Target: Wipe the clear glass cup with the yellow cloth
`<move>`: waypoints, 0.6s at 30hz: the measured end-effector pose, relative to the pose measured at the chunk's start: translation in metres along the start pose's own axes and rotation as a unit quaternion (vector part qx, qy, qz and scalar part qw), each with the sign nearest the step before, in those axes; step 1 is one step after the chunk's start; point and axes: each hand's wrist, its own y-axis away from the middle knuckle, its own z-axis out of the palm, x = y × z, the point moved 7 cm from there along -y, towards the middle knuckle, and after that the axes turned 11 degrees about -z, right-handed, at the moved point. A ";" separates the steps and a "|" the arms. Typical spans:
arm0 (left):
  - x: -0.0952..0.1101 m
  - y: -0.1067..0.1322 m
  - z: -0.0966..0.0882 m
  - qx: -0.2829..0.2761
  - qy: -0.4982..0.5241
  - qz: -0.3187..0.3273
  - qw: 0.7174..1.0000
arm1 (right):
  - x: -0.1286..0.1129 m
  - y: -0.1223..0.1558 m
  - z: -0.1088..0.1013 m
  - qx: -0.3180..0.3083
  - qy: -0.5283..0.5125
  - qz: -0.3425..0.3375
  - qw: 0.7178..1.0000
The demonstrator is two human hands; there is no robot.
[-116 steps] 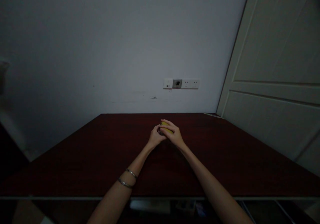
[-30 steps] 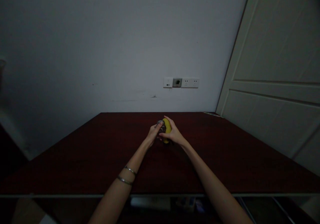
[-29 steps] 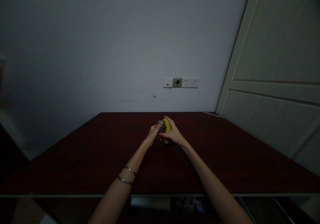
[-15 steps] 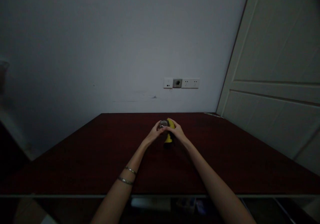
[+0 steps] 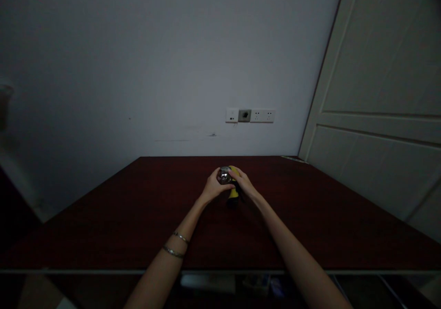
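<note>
Between my hands, above the middle of the dark red table, is what looks like a yellow and black flashlight with a round, shiny, reflective head. My left hand curls round the left side of the head, its thumb reaching below toward the yellow part. From the right, my right hand grips the upper yellow body, with the thumb at the edge of the shiny head. The handle points down toward the tabletop; dim light hides whether its black end touches. My left wrist wears two bangles.
The dark red table runs back to a pale wall with a row of sockets. A white panelled door stands along the right. Dim items lie on a shelf under the table's front edge.
The shiny head now faces me more and shows brighter reflections. My left thumb has dropped lower, and my right thumb has shifted up along the head's edge.
</note>
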 end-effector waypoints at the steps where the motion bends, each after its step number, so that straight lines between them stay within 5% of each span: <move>1: 0.000 0.000 -0.001 0.007 -0.005 -0.003 1.000 | 0.001 -0.001 -0.001 0.002 0.007 -0.006 1.000; 9: -0.011 -0.001 -0.002 0.029 0.032 -0.052 0.998 | -0.011 -0.007 -0.006 0.004 0.030 -0.075 0.997; 18: -0.014 -0.007 -0.006 0.033 0.138 -0.075 0.987 | -0.049 0.008 0.006 -0.070 0.129 -0.216 0.965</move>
